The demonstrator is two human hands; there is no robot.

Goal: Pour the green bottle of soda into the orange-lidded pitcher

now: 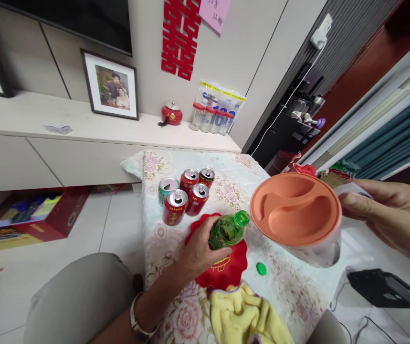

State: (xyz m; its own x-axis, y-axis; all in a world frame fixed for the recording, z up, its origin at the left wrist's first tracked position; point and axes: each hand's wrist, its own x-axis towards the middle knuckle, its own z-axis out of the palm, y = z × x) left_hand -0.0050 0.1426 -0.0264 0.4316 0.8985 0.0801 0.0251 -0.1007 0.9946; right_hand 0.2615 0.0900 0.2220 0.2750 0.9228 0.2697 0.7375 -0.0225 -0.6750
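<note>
My left hand (201, 248) is wrapped round a green plastic bottle (228, 231), which tilts to the right over the red scalloped tray (238, 267). The bottle's mouth is uncapped, and a green cap (261, 268) lies on the tablecloth to its right. In my right hand (387, 210) is the handle of a clear pitcher (315, 251) topped by an orange lid (296, 208). The pitcher is raised beside the bottle, with its lid facing me. A yellow cloth (247, 315) lies crumpled at the tray's near edge.
Several drink cans (175, 208) stand together at the table's left side. Behind the flowered tablecloth (186, 306), a white cabinet (100, 138) carries a photo frame (111, 83), a red pot (172, 113) and lidded jars (210, 119). A black case (382, 287) sits on the floor at right.
</note>
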